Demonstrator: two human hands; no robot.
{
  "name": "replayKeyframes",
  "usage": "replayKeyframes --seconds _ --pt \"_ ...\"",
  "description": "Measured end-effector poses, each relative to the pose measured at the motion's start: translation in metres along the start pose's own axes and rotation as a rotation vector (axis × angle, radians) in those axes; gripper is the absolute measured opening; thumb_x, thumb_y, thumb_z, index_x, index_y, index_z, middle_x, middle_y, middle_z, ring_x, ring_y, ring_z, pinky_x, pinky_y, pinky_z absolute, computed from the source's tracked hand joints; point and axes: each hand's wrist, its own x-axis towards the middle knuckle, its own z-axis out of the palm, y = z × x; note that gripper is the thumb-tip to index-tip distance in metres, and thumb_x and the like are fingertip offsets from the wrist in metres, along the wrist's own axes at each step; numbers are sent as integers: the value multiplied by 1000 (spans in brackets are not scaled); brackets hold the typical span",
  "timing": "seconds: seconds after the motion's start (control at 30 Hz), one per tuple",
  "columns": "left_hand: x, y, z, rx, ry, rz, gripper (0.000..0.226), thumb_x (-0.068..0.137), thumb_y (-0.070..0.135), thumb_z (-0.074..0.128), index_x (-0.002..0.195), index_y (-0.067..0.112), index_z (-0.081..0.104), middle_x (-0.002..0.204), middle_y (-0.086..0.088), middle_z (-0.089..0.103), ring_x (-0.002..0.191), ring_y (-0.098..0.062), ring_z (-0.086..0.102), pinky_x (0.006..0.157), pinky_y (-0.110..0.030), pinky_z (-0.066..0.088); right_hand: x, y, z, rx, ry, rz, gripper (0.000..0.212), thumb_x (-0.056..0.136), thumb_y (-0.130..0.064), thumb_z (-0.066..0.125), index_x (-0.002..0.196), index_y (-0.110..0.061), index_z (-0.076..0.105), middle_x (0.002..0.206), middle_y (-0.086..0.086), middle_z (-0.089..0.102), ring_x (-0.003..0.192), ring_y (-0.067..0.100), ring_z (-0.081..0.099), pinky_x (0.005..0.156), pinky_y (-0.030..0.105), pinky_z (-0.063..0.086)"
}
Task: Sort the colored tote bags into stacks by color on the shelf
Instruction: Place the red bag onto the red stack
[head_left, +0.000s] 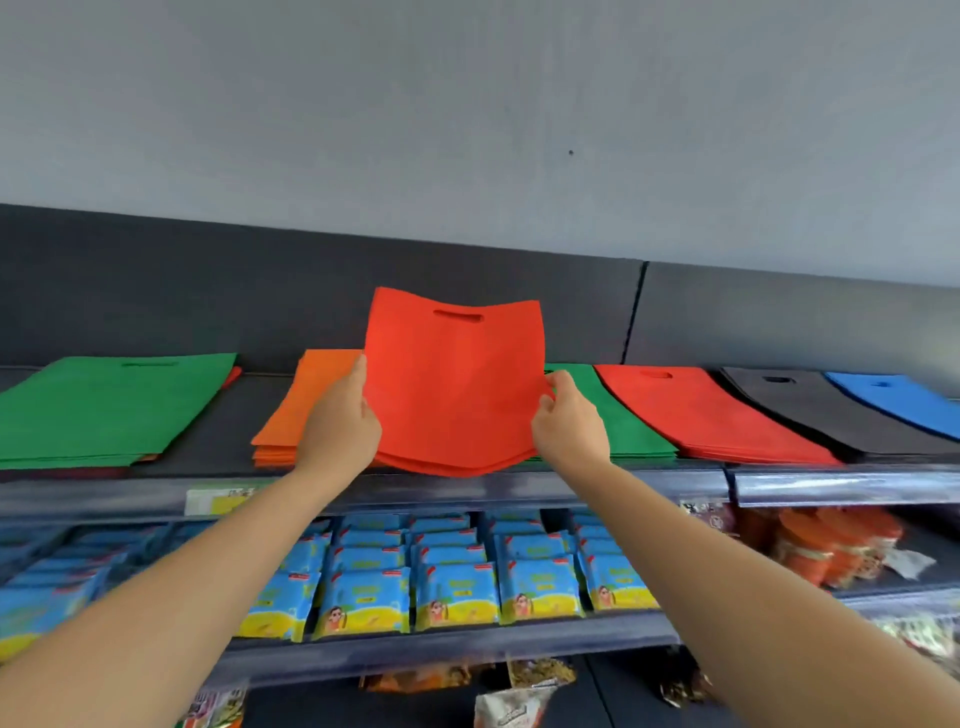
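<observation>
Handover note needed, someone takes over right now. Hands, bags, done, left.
Left hand and right hand each grip a side edge of a small bundle of red bags, held above the top shelf.
Already lying there: green stack far left with red showing under it, orange stack, second green pile, red stack, black, blue.
Left: probably set the bundle on the red stack, merge greens, pull out the stray red.

A shop aisle, tiered retail shelving (519, 480) with clear price-label strips (841, 486) along the edges, rows of identical blue-and-yellow snack packets (457, 587) facing out, tote bag stacks (706, 410) by colour on top, orange packaged goods (831, 540) at right
</observation>
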Motion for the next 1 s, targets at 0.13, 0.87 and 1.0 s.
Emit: replayKeyframes --seconds 0.13,0.87,1.0 --pt "-8 46 44 -20 -58 25 56 98 3 32 152 14 22 148 -12 40 131 -29 42 104 -38 36 7 48 -38 -20 28 48 38 98 -15 35 135 -18 41 113 11 64 100 33 59 74 36 45" --pt "50 212 281 -26 -308 177 51 96 5 37 146 16 39 150 -3 40 139 -20 35 110 -35 34 162 273 -160 -90 145 221 40 95 -13 38 133 -21 49 118 4 64 100 26 59 75 31 42" --pt "46 225 303 37 -355 130 49 96 10 39 145 18 41 150 -2 40 122 -32 53 97 -40 48 180 303 -169 -77 123 235 38 96 -16 38 132 -21 50 113 6 64 91 26 58 78 34 48"
